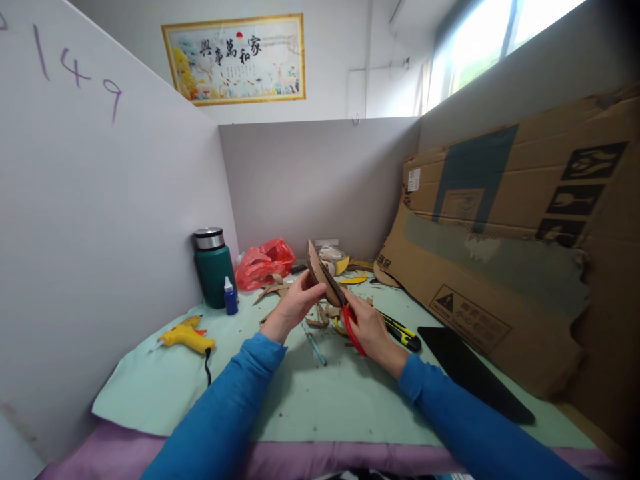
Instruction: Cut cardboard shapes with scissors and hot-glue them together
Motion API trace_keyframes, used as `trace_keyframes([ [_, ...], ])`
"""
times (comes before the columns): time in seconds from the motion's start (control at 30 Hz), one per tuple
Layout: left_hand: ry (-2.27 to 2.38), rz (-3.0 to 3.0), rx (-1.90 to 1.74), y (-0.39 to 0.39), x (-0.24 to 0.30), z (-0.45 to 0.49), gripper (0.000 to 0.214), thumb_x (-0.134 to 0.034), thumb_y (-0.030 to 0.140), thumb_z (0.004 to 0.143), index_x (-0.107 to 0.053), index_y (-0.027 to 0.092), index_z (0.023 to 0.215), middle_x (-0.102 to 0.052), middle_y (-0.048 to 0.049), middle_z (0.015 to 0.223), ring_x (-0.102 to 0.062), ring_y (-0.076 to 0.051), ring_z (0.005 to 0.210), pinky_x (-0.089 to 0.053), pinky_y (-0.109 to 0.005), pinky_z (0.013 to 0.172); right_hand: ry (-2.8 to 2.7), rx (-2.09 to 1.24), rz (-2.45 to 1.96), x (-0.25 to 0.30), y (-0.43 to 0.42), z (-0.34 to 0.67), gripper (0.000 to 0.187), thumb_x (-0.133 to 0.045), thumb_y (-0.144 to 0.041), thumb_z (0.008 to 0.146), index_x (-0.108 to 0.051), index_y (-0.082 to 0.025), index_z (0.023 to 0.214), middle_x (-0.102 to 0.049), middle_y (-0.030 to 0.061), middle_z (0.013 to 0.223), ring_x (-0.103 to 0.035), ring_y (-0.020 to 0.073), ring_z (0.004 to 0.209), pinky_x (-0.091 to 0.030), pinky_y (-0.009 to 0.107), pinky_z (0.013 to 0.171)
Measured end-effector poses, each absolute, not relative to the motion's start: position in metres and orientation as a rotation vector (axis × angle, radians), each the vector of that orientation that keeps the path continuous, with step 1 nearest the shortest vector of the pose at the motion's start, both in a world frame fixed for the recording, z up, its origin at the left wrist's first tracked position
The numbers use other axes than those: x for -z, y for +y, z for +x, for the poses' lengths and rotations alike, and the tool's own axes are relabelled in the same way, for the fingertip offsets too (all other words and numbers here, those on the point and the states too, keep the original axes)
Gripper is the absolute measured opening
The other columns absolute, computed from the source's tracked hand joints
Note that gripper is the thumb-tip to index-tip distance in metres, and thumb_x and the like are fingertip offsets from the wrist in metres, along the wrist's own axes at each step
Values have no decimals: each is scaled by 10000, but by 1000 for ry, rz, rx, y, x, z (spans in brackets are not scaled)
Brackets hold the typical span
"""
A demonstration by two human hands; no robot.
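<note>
My left hand grips a curved piece of cardboard, held up on edge above the table. In my right hand are red-handled scissors, whose blades lie along the cardboard's right edge. How far the blades are apart is hard to make out. Beneath the hands, cardboard scraps are strewn about, and a light blue pen lies between my forearms. A black and yellow utility knife rests just beyond my right wrist.
On the left are a yellow glue gun, a small blue bottle and a green thermos. A red plastic bag sits behind. At right, a large cardboard sheet leans on the partition, near a black flat board. Partitions enclose three sides.
</note>
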State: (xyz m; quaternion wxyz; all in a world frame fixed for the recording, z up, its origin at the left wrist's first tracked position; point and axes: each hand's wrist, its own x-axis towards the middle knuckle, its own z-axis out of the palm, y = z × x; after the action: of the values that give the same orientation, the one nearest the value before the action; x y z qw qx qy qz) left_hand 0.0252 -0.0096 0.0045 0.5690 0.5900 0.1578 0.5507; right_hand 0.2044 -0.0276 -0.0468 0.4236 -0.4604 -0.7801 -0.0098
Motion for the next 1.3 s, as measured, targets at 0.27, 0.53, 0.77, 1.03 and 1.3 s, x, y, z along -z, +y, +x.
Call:
trace_keyframes([
  [0.27, 350, 1377, -1282, -5, 0, 24, 469, -753, 261, 697, -587, 177, 1128, -625, -115, 1166, -607, -245, 1017, -469, -366, 874, -1972, -4, -1110, 45, -27, 206, 498, -423, -246, 891, -406, -234, 1389, -645, 75, 1104, -620, 202, 942, -497, 302, 815],
  [0.53, 357, 1394, -1283, -7, -1, 25, 461, -758, 228, 690, -598, 171, 1119, -604, -118, 1218, -567, -269, 1109, -439, -384, 943, -1959, 9, -1097, 51, -21, 208, 521, -445, -232, 872, -413, -224, 1392, -654, 75, 1133, -633, 205, 957, -503, 293, 819],
  [0.77, 373, 1413, -1284, -7, -2, 26, 455, -771, 229, 670, -609, 166, 1091, -602, -115, 1220, -576, -263, 1085, -431, -382, 946, -1943, 54, -1115, 51, -22, 207, 537, -464, -187, 840, -446, -248, 1373, -674, 58, 1120, -650, 205, 933, -514, 279, 786],
  [1.03, 374, 1428, -1285, -5, -1, 26, 476, -777, 236, 663, -595, 152, 1094, -611, -124, 1201, -585, -259, 1065, -433, -381, 936, -1927, 7, -1096, 56, -17, 206, 509, -463, -175, 838, -474, -191, 1346, -649, 90, 1185, -641, 215, 1007, -509, 303, 851],
  [1.3, 368, 1416, -1277, -6, -2, 25, 482, -759, 261, 692, -582, 167, 1130, -615, -116, 1186, -590, -251, 1050, -452, -365, 903, -1919, -21, -1099, 55, -17, 206, 502, -462, -190, 847, -473, -179, 1349, -654, 100, 1172, -640, 222, 1003, -506, 319, 860],
])
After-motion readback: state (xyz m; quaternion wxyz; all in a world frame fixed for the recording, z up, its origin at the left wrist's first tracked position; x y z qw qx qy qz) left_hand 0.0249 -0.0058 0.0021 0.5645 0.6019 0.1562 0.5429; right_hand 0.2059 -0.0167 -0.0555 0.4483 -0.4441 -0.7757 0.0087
